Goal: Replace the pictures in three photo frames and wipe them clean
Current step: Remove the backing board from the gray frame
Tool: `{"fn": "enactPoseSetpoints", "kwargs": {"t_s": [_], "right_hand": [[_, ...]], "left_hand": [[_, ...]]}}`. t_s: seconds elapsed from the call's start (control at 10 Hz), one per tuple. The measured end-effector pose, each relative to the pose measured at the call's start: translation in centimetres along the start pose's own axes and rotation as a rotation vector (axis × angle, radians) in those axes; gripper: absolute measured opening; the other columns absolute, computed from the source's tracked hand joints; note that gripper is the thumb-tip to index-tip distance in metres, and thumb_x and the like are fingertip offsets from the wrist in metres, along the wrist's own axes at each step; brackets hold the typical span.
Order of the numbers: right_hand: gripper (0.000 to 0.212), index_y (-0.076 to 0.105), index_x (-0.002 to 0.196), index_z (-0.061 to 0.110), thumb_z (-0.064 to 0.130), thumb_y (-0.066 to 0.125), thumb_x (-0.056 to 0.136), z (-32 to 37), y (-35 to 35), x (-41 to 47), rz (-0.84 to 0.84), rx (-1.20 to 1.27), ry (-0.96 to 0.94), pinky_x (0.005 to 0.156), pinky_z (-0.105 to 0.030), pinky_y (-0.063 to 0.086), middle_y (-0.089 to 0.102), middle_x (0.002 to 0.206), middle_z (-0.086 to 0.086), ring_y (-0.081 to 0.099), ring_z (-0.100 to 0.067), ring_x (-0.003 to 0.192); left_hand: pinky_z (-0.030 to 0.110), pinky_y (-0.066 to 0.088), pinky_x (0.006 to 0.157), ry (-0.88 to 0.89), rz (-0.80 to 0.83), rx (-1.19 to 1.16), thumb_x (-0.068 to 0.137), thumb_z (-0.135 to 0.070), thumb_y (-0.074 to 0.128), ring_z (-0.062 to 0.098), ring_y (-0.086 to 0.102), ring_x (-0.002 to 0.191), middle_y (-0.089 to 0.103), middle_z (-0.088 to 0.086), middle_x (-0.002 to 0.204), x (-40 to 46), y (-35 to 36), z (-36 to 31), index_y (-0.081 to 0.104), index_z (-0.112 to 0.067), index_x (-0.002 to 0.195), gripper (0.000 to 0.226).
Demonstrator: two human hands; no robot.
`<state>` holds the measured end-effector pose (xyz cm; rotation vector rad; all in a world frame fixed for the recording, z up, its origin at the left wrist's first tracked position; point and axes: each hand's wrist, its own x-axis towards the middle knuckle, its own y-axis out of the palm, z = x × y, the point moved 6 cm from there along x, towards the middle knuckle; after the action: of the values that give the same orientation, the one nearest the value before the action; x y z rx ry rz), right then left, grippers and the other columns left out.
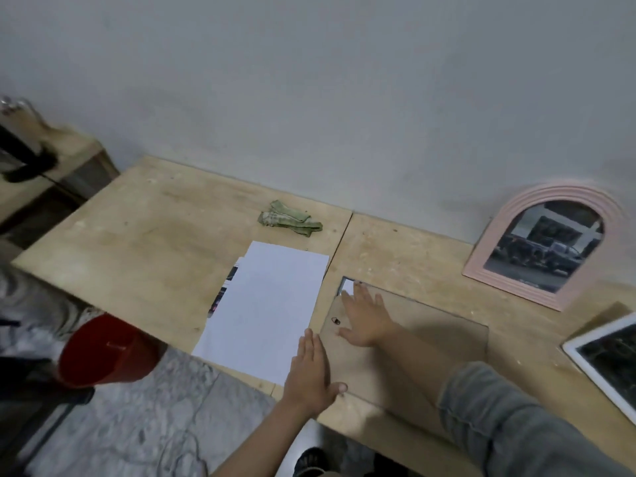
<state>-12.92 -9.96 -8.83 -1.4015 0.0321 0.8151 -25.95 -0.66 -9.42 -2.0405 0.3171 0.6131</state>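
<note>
A photo frame lies face down on the wooden table, its brown backing board (430, 335) uppermost, with a white corner of paper showing at its far left corner. My right hand (364, 318) lies flat on the board, fingers spread toward that corner. My left hand (311, 370) rests flat at the frame's left edge, its thumb on the board and its fingers over a stack of white sheets (268, 304). A pink arched frame (547, 242) with a dark street picture leans on the wall. A white-rimmed frame (609, 359) lies at the right edge.
A crumpled green cloth (289, 220) lies near the wall behind the sheets. Printed pictures (225, 287) peek out under the stack's left side. A red bucket (103, 349) stands on the floor left of the table. A lower wooden table (51, 160) sits at the far left.
</note>
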Motion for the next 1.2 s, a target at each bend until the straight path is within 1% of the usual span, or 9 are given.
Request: {"fn": "enactPoseSetpoints", "kwargs": {"t_s": [0.1,0.2,0.4,0.5,0.6,0.8,1.0,1.1,1.2], "right_hand": [[0.094,0.003,0.15,0.011,0.061,0.049,0.085,0.5,-0.6,0.6,-0.004,-0.081,0.024,0.116,-0.051,0.004,-0.007,0.157,-0.02,-0.007,-0.033,0.145],[0.094,0.014,0.148,0.009,0.064,0.051,0.082,1.1,-1.0,1.0,-0.038,-0.154,0.015,0.115,-0.052,0.007,0.005,0.157,-0.019,0.003,-0.034,0.145],[0.094,0.028,0.142,0.012,0.064,0.062,0.071,1.2,-2.1,1.8,-0.047,-0.149,0.048,0.111,-0.053,0.014,0.028,0.15,-0.01,0.022,-0.031,0.139],[0.093,0.031,0.139,0.011,0.062,0.065,0.069,1.5,-2.4,2.1,-0.043,-0.175,0.067,0.111,-0.053,0.016,0.031,0.146,-0.01,0.024,-0.032,0.137],[0.091,0.032,0.137,0.01,0.058,0.069,0.069,1.8,-2.4,2.2,-0.061,-0.171,0.083,0.113,-0.047,0.016,0.026,0.143,-0.013,0.024,-0.032,0.135],[0.09,0.036,0.134,0.01,0.056,0.072,0.065,1.7,-2.7,2.7,-0.048,-0.125,0.084,0.109,-0.041,0.022,0.037,0.136,-0.01,0.037,-0.028,0.128],[0.09,0.042,0.13,0.014,0.059,0.075,0.06,1.7,-4.2,3.3,0.001,-0.154,0.101,0.114,-0.045,0.016,0.043,0.13,-0.007,0.041,-0.028,0.126],[0.09,0.044,0.128,0.017,0.061,0.076,0.056,1.7,-4.6,3.4,0.027,-0.184,0.1,0.112,-0.047,0.018,0.045,0.129,-0.006,0.043,-0.028,0.124],[0.081,0.05,0.117,0.016,0.058,0.077,0.054,1.6,-5.3,3.4,0.054,-0.118,0.094,0.11,-0.05,0.019,0.055,0.117,-0.003,0.051,-0.027,0.117]], "left_hand": [[0.043,0.004,0.118,-0.026,-0.013,0.041,0.051,-0.091,0.023,0.027,-0.02,0.145,-0.036,0.003,0.141,0.1,0.0,0.1,-0.018,-0.002,0.147,0.137],[0.041,0.005,0.118,-0.074,-0.041,0.094,0.08,-0.067,0.049,0.028,-0.02,0.145,-0.031,0.008,0.151,0.1,0.2,0.1,-0.018,-0.003,0.147,0.115],[0.04,0.005,0.118,-0.114,-0.039,0.11,0.087,-0.051,0.057,0.027,-0.019,0.145,-0.026,0.011,0.155,0.0,0.3,-0.3,-0.019,-0.004,0.147,0.108],[0.04,0.006,0.118,-0.133,-0.047,0.098,0.087,-0.046,0.06,0.026,-0.017,0.146,-0.025,0.01,0.156,-0.1,0.3,-0.4,-0.019,-0.004,0.147,0.108],[0.04,0.007,0.118,-0.147,-0.057,0.086,0.086,-0.044,0.061,0.025,-0.017,0.146,-0.024,0.01,0.156,-0.1,0.3,-0.5,-0.018,-0.003,0.147,0.108],[0.039,0.007,0.118,-0.142,-0.063,0.086,0.086,-0.044,0.062,0.025,-0.016,0.146,-0.023,0.01,0.157,-0.1,0.3,-0.5,-0.018,-0.003,0.147,0.109],[0.039,0.006,0.119,-0.134,-0.08,0.04,0.085,-0.044,0.063,0.024,-0.017,0.146,-0.024,0.008,0.157,-0.1,0.4,-0.3,-0.018,-0.005,0.148,0.11],[0.038,0.005,0.119,-0.125,-0.09,0.024,0.085,-0.046,0.063,0.024,-0.017,0.146,-0.023,0.008,0.157,-0.2,0.5,-0.2,-0.018,-0.005,0.148,0.11],[0.038,0.005,0.119,-0.122,-0.12,-0.028,0.085,-0.047,0.063,0.023,-0.015,0.146,-0.021,0.007,0.158,-0.3,0.6,-0.1,-0.017,-0.007,0.149,0.11]]}}
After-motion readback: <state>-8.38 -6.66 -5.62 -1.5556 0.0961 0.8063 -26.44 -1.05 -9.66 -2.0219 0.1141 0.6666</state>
